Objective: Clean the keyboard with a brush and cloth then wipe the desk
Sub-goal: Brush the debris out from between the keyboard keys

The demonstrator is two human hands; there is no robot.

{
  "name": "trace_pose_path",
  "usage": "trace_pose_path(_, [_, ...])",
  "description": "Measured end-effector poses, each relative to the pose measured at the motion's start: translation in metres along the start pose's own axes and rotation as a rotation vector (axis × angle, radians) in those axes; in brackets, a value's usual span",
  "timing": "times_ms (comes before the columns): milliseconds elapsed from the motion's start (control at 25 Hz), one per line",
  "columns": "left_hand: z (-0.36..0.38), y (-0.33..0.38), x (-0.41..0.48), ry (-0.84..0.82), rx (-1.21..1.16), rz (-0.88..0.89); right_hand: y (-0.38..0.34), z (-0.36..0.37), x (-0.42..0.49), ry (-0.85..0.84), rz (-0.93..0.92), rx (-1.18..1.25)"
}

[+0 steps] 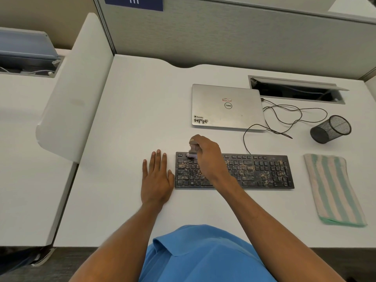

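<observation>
Right hand: fingers curled round a small brush, its bristle end down on the top-left keys of the black keyboard; the handle is mostly hidden in the fist and the bristles are blurred. Keyboard: flat on the white desk, speckled with tan crumbs, left-centre keys covered by the right wrist. Left hand: palm down, fingers straight, on the desk just beside the keyboard's left end. Striped cloth: folded, right of the keyboard, apart from it. Bare desk lies to the left and front. Closed Dell laptop behind the keyboard; black cables loop to its right; mesh pen cup lies on its side. Grey partition at the back; sign "111" is cut off at the top.
</observation>
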State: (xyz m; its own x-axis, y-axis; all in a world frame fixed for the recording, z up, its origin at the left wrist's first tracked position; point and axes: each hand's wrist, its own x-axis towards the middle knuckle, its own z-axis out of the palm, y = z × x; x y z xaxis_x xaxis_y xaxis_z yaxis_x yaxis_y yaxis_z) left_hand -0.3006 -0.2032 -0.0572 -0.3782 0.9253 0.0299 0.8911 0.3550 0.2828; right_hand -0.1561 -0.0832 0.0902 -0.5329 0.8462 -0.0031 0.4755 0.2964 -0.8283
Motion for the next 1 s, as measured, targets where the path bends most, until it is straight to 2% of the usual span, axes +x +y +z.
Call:
trace_pose_path(240, [0.0, 0.0, 0.0, 0.0, -0.006, 0.0, -0.001, 0.005, -0.003, -0.059, -0.055, -0.047])
trace_pose_path(400, [0.0, -0.001, 0.0, -0.003, 0.002, 0.002, -0.001, 0.001, -0.001, 0.061, 0.068, 0.071])
trace_pose_path(520, [0.001, 0.0, 0.0, -0.002, -0.007, -0.002, -0.011, 0.001, 0.001, 0.175, 0.051, 0.047])
trace_pose_path(720, [0.001, 0.0, 0.0, -0.001, -0.004, 0.003, -0.003, 0.008, 0.001, 0.159, 0.078, -0.055])
trace_pose_path(1000, [0.001, 0.0, 0.001, -0.009, 0.003, -0.003, -0.011, 0.001, 0.001, 0.179, 0.095, 0.027])
